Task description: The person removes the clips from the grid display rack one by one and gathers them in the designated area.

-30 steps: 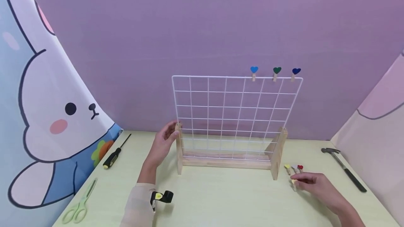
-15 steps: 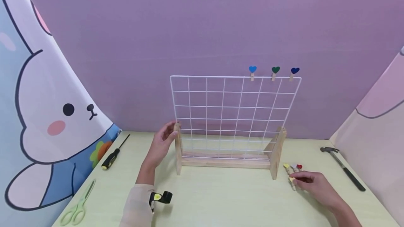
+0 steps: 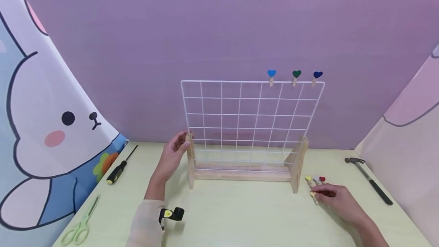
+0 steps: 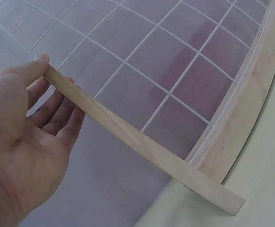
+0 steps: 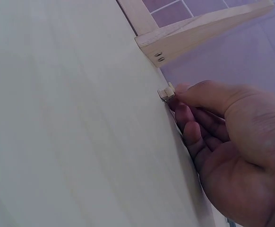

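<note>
My left hand [image 3: 173, 153] grips the top of the left wooden upright [image 4: 142, 146] of a stand, thumb on one side and fingers behind it. A white wire grid [image 3: 247, 114] stands in this stand, leaning slightly. On its top bar sit three small clothespins with hearts: light blue [image 3: 271, 74], green [image 3: 296, 74] and dark blue [image 3: 318, 74]. To the right of the stand, my right hand [image 3: 337, 199] pinches a wooden clothespin [image 5: 166, 93] with a pale yellow heart, low over the table. Just behind it lie clothespins with yellow [image 3: 308, 178], whitish [image 3: 316, 178] and red [image 3: 322, 179] hearts.
A hammer [image 3: 372, 182] lies at the table's right side. Along the left side are a screwdriver [image 3: 118, 172] and green scissors [image 3: 82, 225]. A purple backdrop [image 3: 219, 22] rises behind the pale table [image 3: 233, 216], with a rabbit-print cloth [image 3: 37, 125] on the left.
The head view has shifted slightly, moving everything a little left. In the right hand's fingers the pale yellow clothespin has tilted a little. The left hand still holds the upright.
</note>
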